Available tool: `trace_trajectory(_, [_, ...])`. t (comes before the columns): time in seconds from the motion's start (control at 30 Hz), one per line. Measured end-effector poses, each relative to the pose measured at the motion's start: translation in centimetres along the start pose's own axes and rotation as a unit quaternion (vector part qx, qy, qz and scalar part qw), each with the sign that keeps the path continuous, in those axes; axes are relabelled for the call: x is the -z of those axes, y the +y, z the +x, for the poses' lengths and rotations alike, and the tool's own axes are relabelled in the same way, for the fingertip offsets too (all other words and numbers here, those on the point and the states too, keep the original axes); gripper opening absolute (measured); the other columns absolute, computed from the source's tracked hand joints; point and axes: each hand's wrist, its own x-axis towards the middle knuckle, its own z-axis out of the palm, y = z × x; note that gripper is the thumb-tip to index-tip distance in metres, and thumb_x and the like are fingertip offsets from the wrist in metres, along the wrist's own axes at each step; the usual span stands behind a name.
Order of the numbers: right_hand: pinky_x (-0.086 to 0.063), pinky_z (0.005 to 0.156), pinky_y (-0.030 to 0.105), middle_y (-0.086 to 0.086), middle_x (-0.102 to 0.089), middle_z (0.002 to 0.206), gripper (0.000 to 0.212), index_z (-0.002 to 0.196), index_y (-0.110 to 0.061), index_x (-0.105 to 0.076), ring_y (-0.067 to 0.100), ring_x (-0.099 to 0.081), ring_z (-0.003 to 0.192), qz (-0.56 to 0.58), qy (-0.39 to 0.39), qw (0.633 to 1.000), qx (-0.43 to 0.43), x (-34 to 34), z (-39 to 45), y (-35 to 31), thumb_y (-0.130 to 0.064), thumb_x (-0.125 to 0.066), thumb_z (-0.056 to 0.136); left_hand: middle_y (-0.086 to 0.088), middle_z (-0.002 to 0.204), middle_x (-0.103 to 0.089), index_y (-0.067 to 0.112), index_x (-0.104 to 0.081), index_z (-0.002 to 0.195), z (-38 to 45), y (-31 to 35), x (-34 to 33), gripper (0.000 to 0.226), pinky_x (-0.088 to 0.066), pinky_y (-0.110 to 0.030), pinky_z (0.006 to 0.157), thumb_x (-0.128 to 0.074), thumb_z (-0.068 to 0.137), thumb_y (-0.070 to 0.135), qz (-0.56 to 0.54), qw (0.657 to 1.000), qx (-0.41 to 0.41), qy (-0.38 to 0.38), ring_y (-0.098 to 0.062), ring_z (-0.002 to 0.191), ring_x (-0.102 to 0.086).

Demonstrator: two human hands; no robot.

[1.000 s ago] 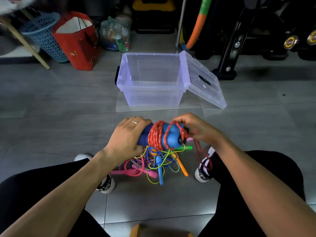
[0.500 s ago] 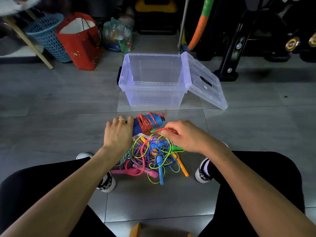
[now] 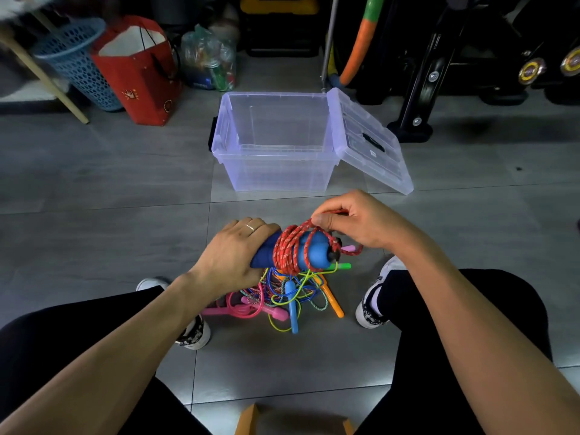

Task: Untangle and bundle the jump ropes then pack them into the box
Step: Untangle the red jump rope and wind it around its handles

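Note:
My left hand (image 3: 233, 251) grips the two blue handles (image 3: 309, 251) of a jump rope, held level above the floor. A red cord (image 3: 287, 248) is wound round the handles in several turns. My right hand (image 3: 354, 219) pinches a loop of that red cord just above the handles' right end. Below lies a tangled pile of jump ropes (image 3: 284, 293) with pink, blue, orange and green handles. The clear plastic box (image 3: 276, 171) stands open and empty beyond my hands, with its lid (image 3: 373, 142) hanging off its right side.
A red paper bag (image 3: 138, 73), a blue mesh basket (image 3: 75, 58) and a plastic bag of bottles (image 3: 210, 62) stand at the back left. Black exercise equipment (image 3: 439, 64) fills the back right. My shoes (image 3: 373, 293) flank the pile on the grey tiled floor.
The bundle has come up off the pile again. My right hand has moved up from the pile and pulled a red loop over the handles' right end.

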Motion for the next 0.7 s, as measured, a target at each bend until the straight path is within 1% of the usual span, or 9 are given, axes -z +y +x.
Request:
trace_trajectory(0.07, [-0.047, 0.072, 0.018, -0.009, -0.071, 0.077, 0.009, 0.089, -0.024, -0.073, 0.003, -0.061, 0.073, 0.076, 0.01, 0.997, -0.024, 0.4, 0.1, 0.0, -0.029, -0.066, 0.086, 0.009, 0.088, -0.057, 0.025, -0.052, 0.109, -0.2, 0.7, 0.0, 0.045, -0.047, -0.024, 0.072, -0.06, 0.065, 0.015, -0.139, 0.99, 0.039, 0.007, -0.011, 0.08, -0.056])
trace_trajectory(0.17, [-0.041, 0.054, 0.018, 0.001, -0.064, 0.068, 0.009, 0.085, -0.018, -0.074, 0.015, -0.051, 0.062, 0.246, -0.002, 0.967, -0.06, 0.4, 0.0, 0.0, -0.024, -0.068, 0.082, 0.016, 0.074, -0.057, 0.023, -0.059, 0.087, -0.1, 1.9, 0.6, 0.026, -0.04, -0.01, 0.065, -0.076, 0.071, 0.011, -0.294, 0.946, 0.137, -0.006, 0.004, 0.066, -0.051])
trace_trajectory(0.23, [-0.036, 0.051, 0.017, -0.001, -0.057, 0.058, 0.017, 0.073, -0.016, -0.074, 0.011, -0.044, 0.053, 0.313, 0.003, 0.947, -0.073, -0.3, 0.3, 0.1, -0.01, -0.063, 0.084, 0.01, 0.07, -0.063, 0.013, -0.065, 0.081, 0.0, 2.5, 1.4, 0.018, -0.044, -0.016, 0.062, -0.079, 0.071, 0.018, -0.457, 0.86, 0.222, -0.055, -0.003, 0.063, -0.054])
trace_trajectory(0.3, [-0.037, 0.05, 0.018, -0.001, -0.057, 0.057, 0.025, 0.073, -0.014, -0.07, 0.011, -0.043, 0.05, 0.311, 0.027, 0.946, -0.082, -1.2, 0.7, 0.0, -0.003, -0.056, 0.091, -0.004, 0.08, -0.07, 0.003, -0.067, 0.09, 0.2, 2.9, 1.7, 0.025, -0.05, -0.024, 0.066, -0.074, 0.072, 0.019, -0.571, 0.777, 0.256, -0.07, -0.015, 0.072, -0.063])
trace_trajectory(0.4, [-0.04, 0.047, 0.019, 0.0, -0.063, 0.06, 0.017, 0.081, -0.01, -0.065, 0.012, -0.046, 0.047, 0.294, 0.092, 0.947, -0.089, -2.1, 1.0, -0.6, -0.003, -0.056, 0.094, -0.015, 0.095, -0.073, -0.001, -0.062, 0.104, 1.0, 3.5, 2.2, 0.025, -0.056, -0.03, 0.069, -0.063, 0.078, 0.004, -0.673, 0.677, 0.296, -0.028, -0.026, 0.08, -0.071])
trace_trajectory(0.47, [-0.041, 0.047, 0.02, 0.001, -0.066, 0.061, 0.015, 0.081, -0.011, -0.066, 0.011, -0.048, 0.046, 0.294, 0.145, 0.941, -0.088, -2.1, 1.0, -0.9, -0.005, -0.059, 0.093, -0.015, 0.097, -0.073, 0.001, -0.06, 0.108, 1.5, 3.7, 2.4, 0.03, -0.057, -0.033, 0.068, -0.065, 0.078, 0.002, -0.707, 0.623, 0.335, 0.0, -0.027, 0.08, -0.072])
trace_trajectory(0.57, [-0.043, 0.049, 0.022, -0.001, -0.064, 0.059, 0.013, 0.079, -0.009, -0.066, 0.01, -0.049, 0.047, 0.309, 0.195, 0.927, -0.084, -1.9, 0.8, -1.2, -0.012, -0.064, 0.091, -0.011, 0.092, -0.069, 0.005, -0.062, 0.104, 1.9, 3.5, 2.2, 0.029, -0.058, -0.034, 0.065, -0.069, 0.076, 0.004, -0.695, 0.6, 0.396, 0.017, -0.018, 0.074, -0.069])
trace_trajectory(0.63, [-0.044, 0.05, 0.022, -0.003, -0.061, 0.057, 0.014, 0.077, -0.009, -0.065, 0.01, -0.05, 0.05, 0.326, 0.22, 0.916, -0.079, -2.2, 0.7, -1.3, -0.014, -0.066, 0.09, -0.009, 0.085, -0.066, 0.005, -0.063, 0.098, 2.1, 3.7, 2.0, 0.018, -0.058, -0.032, 0.061, -0.065, 0.08, 0.004, -0.675, 0.603, 0.424, 0.016, -0.015, 0.068, -0.068])
trace_trajectory(0.7, [-0.045, 0.051, 0.021, -0.004, -0.059, 0.055, 0.016, 0.074, -0.011, -0.064, 0.01, -0.05, 0.051, 0.345, 0.253, 0.901, -0.075, -2.6, 0.8, -1.4, -0.013, -0.067, 0.089, -0.009, 0.083, -0.068, 0.005, -0.063, 0.099, 2.3, 3.9, 1.7, 0.021, -0.057, -0.03, 0.061, -0.063, 0.079, 0.007, -0.675, 0.607, 0.42, 0.013, -0.017, 0.07, -0.069])
